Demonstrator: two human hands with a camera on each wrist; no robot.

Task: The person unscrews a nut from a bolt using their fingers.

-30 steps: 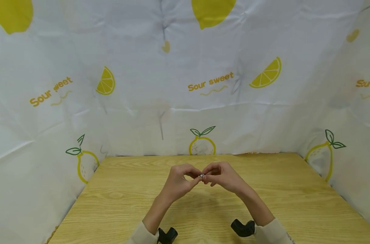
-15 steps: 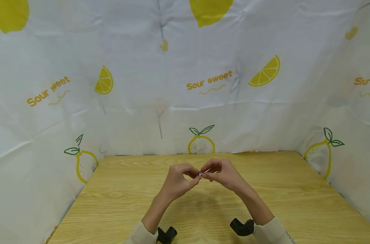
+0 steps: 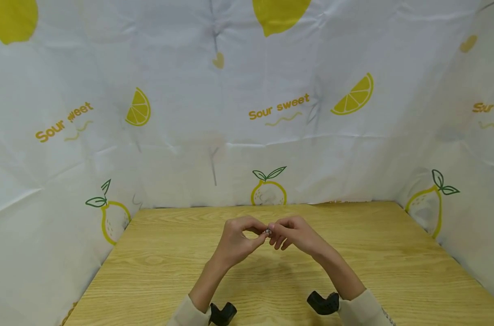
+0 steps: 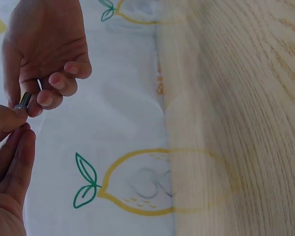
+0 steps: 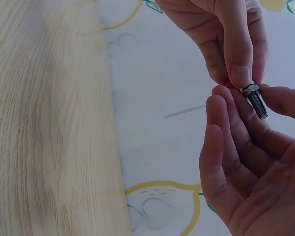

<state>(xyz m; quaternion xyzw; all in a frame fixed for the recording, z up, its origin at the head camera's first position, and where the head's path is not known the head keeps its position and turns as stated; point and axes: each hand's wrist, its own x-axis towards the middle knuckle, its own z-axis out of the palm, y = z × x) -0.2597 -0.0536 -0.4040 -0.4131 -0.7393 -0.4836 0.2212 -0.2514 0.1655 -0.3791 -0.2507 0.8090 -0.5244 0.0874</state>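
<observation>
A small metal bolt [image 5: 259, 108] with a threaded shank is held in the air between the two hands. My left hand [image 3: 239, 240] pinches its head end between thumb and fingertips, which mostly cover it. A hex nut [image 5: 250, 90] sits on the bolt close to the left fingertips. My right hand [image 3: 297, 235] has its thumb and index finger on either side of this nut, and its other fingers are loosely curled. In the left wrist view the bare shank [image 4: 26, 99] points toward the right palm. From the head view the bolt is tiny and largely hidden by fingers.
Beneath the hands lies a wood-grain table [image 3: 169, 271]. A white sheet with lemon prints [image 3: 182, 113] hangs behind it and along both sides. Black wrist mounts [image 3: 323, 303] sit at the cuffs of both light sleeves.
The right thumb and fingers have shifted their placement around the nut, with the thumb now higher and the other fingers lower. The left hand keeps its pinch almost in place.
</observation>
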